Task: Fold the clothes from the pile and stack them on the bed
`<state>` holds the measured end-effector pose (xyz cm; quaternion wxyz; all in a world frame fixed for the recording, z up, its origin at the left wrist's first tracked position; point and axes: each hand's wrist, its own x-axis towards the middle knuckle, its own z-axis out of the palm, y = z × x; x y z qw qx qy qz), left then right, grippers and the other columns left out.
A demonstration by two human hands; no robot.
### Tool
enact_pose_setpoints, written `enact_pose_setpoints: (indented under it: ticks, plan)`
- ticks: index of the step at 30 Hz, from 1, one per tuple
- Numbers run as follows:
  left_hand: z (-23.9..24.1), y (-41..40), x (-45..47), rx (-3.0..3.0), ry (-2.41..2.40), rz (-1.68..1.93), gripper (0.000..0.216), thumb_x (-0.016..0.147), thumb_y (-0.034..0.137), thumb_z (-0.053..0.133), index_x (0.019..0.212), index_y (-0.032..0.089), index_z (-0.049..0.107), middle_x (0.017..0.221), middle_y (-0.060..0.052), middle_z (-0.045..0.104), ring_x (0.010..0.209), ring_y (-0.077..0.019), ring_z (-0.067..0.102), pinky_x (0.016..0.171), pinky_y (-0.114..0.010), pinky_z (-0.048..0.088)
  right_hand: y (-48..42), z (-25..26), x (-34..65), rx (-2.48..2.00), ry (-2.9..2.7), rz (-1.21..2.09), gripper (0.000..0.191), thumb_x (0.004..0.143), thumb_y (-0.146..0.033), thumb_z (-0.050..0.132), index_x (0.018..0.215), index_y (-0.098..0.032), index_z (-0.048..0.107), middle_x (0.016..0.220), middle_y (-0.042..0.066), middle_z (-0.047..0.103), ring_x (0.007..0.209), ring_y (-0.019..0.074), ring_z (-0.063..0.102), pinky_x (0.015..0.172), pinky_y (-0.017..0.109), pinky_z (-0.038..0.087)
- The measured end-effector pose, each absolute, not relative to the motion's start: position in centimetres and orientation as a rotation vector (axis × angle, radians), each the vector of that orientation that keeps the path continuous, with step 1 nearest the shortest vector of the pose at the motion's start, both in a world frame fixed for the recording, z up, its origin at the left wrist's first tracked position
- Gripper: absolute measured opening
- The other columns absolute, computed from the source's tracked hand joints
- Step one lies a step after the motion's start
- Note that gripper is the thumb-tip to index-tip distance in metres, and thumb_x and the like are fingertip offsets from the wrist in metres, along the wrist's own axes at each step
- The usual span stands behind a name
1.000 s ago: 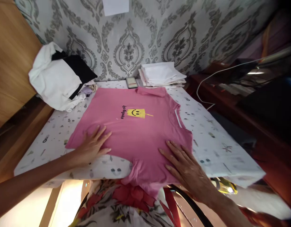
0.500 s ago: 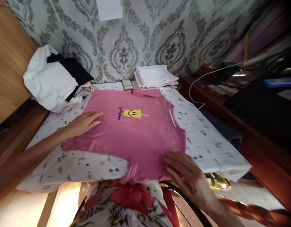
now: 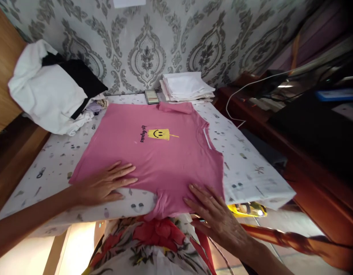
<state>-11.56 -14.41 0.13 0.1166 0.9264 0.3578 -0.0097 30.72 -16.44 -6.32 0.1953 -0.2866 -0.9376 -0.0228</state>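
Note:
A pink T-shirt (image 3: 176, 164) lies spread out on the table, its neckline toward the right and its hem toward the left. On its front is a yellow smiling-cup print (image 3: 158, 134) beside dark lettering. The far sleeve is folded in over the shirt, while the near sleeve hangs at the table's front edge, wrinkled. My left hand (image 3: 107, 183) rests flat with fingers spread on the shirt's near side, close to the hem. Flat on the near shoulder and sleeve area lies my right hand (image 3: 213, 210), its fingers stretched out.
White patterned cloth (image 3: 245, 168) covers the table. A heap of white and black clothes (image 3: 56, 88) stands at the back left. Folded white cloths (image 3: 183, 88) are stacked against the wall, beside a small blurred object (image 3: 152, 96). A white cable (image 3: 236, 91) runs along the right.
My left hand has moved from the shirt's middle toward me, to its near edge. My right hand has shifted slightly left. The view has tilted a little downward.

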Motion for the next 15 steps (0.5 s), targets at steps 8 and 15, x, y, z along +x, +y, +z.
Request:
enact_pose_setpoints:
  ticks: [8, 15]
  plan:
    - [-0.5, -15.4, -17.4, 2.644, 1.356, 0.210, 0.038, 0.095, 0.036, 0.048, 0.129, 0.036, 0.065, 0.126, -0.001, 0.069, 0.115, -0.0233, 0.063, 0.100, -0.036, 0.050, -17.5, -8.7, 33.6, -1.077, -2.478, -0.237, 0.067, 0.094, -0.006, 0.049, 0.155, -0.032, 0.034, 0.158, 0.010, 0.040, 0.145, 0.0245, 0.040, 0.116, 0.053, 0.034]
    - [-2.4, -16.0, -21.7, 2.733, 1.513, 0.183, 0.040, 0.092, 0.028, 0.045, 0.124, 0.037, 0.068, 0.125, 0.002, 0.071, 0.115, -0.0244, 0.064, 0.102, -0.040, 0.049, -16.0, -7.8, 34.6, -0.850, -2.473, -0.206, 0.046, 0.099, -0.036, 0.051, 0.144, -0.026, 0.053, 0.136, 0.012, 0.064, 0.131, 0.0264, 0.056, 0.108, 0.050, 0.043]
